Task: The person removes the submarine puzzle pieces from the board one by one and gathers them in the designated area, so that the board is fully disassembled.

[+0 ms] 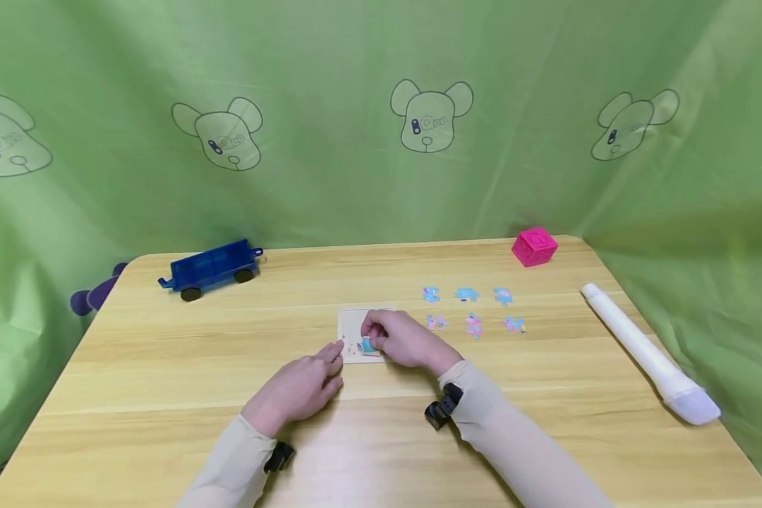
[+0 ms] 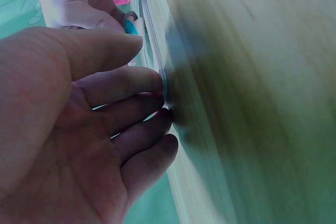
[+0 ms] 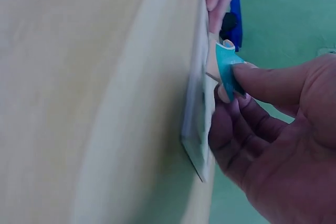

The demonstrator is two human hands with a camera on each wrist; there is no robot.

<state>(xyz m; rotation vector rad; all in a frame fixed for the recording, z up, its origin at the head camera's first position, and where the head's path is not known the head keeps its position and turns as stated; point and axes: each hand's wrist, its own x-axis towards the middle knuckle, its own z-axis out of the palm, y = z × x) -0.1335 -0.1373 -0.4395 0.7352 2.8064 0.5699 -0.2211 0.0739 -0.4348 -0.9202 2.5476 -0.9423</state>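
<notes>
A thin, light square puzzle board (image 1: 351, 321) lies mid-table. Between thumb and fingers, my right hand (image 1: 413, 340) pinches a blue puzzle piece (image 3: 227, 69) with a pale edge. The piece is tilted, close over the board's lower part. At the board's left edge rests my left hand (image 1: 301, 386), its fingers loosely bent and its fingertips right at the rim; nothing is in its palm in the left wrist view. To the right of the board, several blue and pink puzzle pieces (image 1: 466, 294) are spread in two rows.
A blue toy wagon (image 1: 211, 268) stands at the back left, and a pink cube (image 1: 535, 247) at the back right. Along the right table edge lies a long white tube-like object (image 1: 641, 347) with a wider end. Green cloth (image 1: 336, 141) hangs behind the table.
</notes>
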